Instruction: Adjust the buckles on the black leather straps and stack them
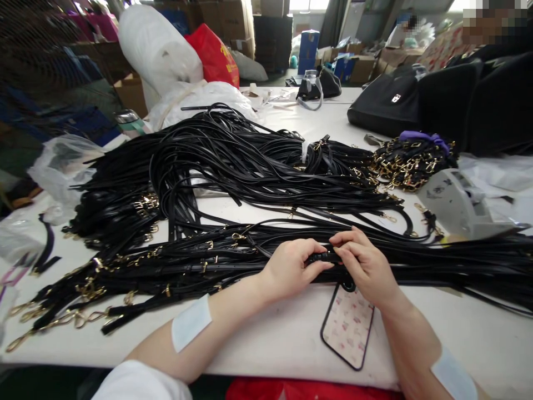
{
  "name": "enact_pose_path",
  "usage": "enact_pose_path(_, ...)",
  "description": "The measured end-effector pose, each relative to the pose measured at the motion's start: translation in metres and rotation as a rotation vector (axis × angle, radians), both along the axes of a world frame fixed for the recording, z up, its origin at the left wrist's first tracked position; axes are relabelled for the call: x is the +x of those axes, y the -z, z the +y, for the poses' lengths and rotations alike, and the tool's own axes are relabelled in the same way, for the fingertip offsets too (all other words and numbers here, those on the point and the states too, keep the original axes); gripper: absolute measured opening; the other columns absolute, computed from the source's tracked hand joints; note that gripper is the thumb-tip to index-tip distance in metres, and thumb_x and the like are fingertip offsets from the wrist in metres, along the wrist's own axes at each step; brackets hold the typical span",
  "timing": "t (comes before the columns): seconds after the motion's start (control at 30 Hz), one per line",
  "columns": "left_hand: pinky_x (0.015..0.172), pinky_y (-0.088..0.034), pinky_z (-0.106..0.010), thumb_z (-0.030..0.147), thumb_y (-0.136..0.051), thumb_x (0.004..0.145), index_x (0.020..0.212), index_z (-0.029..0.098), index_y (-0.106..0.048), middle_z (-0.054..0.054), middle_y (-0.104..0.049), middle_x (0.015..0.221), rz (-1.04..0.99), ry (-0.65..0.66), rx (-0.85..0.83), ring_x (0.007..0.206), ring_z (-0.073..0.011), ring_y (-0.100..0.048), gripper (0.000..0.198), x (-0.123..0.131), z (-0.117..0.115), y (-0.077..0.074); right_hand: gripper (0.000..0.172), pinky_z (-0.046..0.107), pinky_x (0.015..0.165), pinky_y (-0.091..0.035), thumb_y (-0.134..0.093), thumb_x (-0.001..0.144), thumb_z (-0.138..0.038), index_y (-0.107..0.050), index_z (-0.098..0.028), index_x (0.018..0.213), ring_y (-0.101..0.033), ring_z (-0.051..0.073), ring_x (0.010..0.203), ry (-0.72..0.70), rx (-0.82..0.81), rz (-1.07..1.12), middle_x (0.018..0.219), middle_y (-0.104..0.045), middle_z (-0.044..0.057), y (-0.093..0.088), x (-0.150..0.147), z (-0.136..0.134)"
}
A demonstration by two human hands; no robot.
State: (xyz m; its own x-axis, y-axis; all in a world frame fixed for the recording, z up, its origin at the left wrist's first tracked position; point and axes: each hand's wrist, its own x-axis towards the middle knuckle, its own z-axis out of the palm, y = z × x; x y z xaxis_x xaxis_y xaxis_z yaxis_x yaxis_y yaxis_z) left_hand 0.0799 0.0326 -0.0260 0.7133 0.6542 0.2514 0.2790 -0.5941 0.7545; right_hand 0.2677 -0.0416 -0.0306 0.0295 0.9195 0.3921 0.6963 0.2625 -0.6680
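Observation:
My left hand (292, 268) is closed around a short stretch of black strap (317, 257), thumb and fingers pressed together. Opposite it, my right hand (363, 263) pinches at the other end of that strap, fingertips close to those of the left. Whatever small part lies between the right fingertips is hidden. Both hands are over a long row of black straps (458, 261) with gold clasps (89, 289) at the left end. Just under my right wrist lies a phone in a pink patterned case (348, 325).
A large heap of black straps (200, 144) covers the table's middle. At the right are a bunch of gold-buckled straps (410, 161), a grey plastic holder (453, 203) and a black bag (387, 100). A white foam roll (160, 50) stands at the back left.

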Motion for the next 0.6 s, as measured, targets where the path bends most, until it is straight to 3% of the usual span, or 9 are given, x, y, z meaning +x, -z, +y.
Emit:
enact_pose_path(0.27,0.077,-0.052,-0.03,0.033,-0.058,0.092,0.098,0.017,-0.067,-0.005,-0.073,0.09,0.057,0.073,0.172,0.081,-0.0182,-0.067,0.019,-0.002,-0.002,-0.001,0.022,0.051,0.113,-0.028,-0.046,0.096,-0.022,-0.061,-0.022,0.08,-0.061,0.02,0.096,0.019,0.079,-0.004,0.097,-0.065,0.006,0.0,-0.011,-0.004)
enact_pose_path(0.4,0.072,-0.053,-0.028,0.034,-0.063,0.088,0.099,0.017,-0.068,-0.004,-0.073,0.087,0.014,0.043,0.052,0.074,-0.016,-0.066,0.021,0.0,-0.001,-0.001,0.027,0.05,0.112,-0.027,-0.041,0.098,-0.023,-0.056,-0.022,0.075,-0.061,0.019,0.093,0.035,0.071,0.075,0.095,-0.064,0.005,-0.003,-0.011,-0.006)
enact_pose_path(0.5,0.067,-0.053,-0.025,0.034,-0.069,0.083,0.101,0.017,-0.067,-0.004,-0.073,0.088,-0.074,-0.044,-0.104,0.073,-0.0149,-0.066,0.025,0.001,-0.001,-0.002,0.021,0.052,0.112,-0.026,-0.048,0.096,-0.027,-0.056,-0.022,0.077,-0.06,0.021,0.094,0.022,0.033,0.098,0.098,-0.065,0.005,-0.005,-0.01,-0.006)
enact_pose_path(0.6,0.063,-0.052,-0.022,0.031,-0.073,0.079,0.095,0.016,-0.067,-0.003,-0.072,0.088,-0.139,-0.09,-0.193,0.074,-0.0142,-0.066,0.023,0.002,-0.002,-0.003,0.017,0.047,0.102,-0.037,-0.056,0.092,-0.031,-0.06,-0.023,0.078,-0.058,0.024,0.099,0.008,-0.031,0.167,0.103,-0.063,0.007,-0.006,-0.009,-0.007)
